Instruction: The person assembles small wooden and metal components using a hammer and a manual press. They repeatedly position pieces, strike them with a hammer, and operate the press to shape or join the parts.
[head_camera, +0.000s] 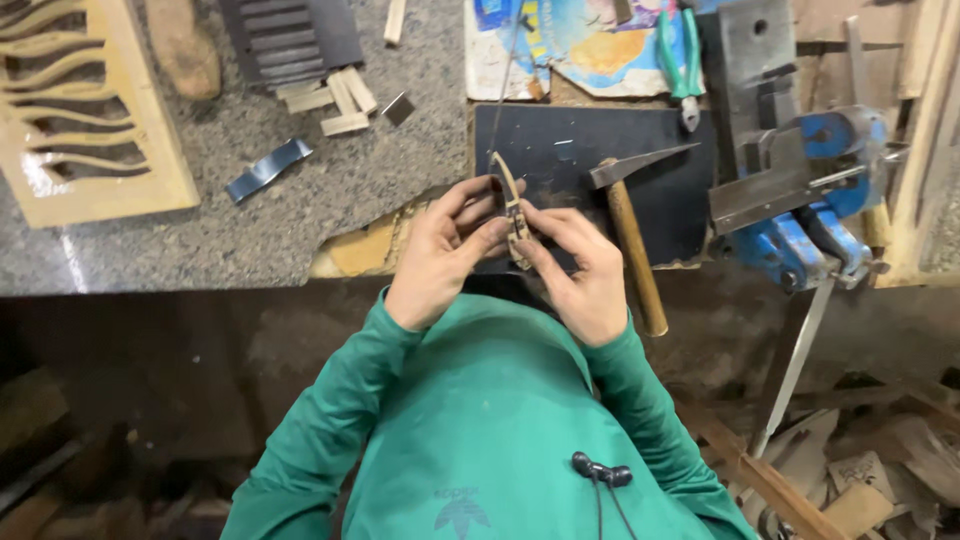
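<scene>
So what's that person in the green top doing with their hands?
A person in a green top is bent over a workbench. The left hand and the right hand together pinch a small curved wooden piece above a dark plate. A hammer lies right beside the right hand, untouched. Green-handled pliers and a blue vise sit further right, and a carved wooden panel lies at the far left.

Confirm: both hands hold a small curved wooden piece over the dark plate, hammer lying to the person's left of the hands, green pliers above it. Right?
Not quite. In the head view the hammer lies to the right of the hands, beside the right hand, not the left hand. The rest stands: both hold the small curved wooden piece over the dark plate, green pliers above.
</scene>
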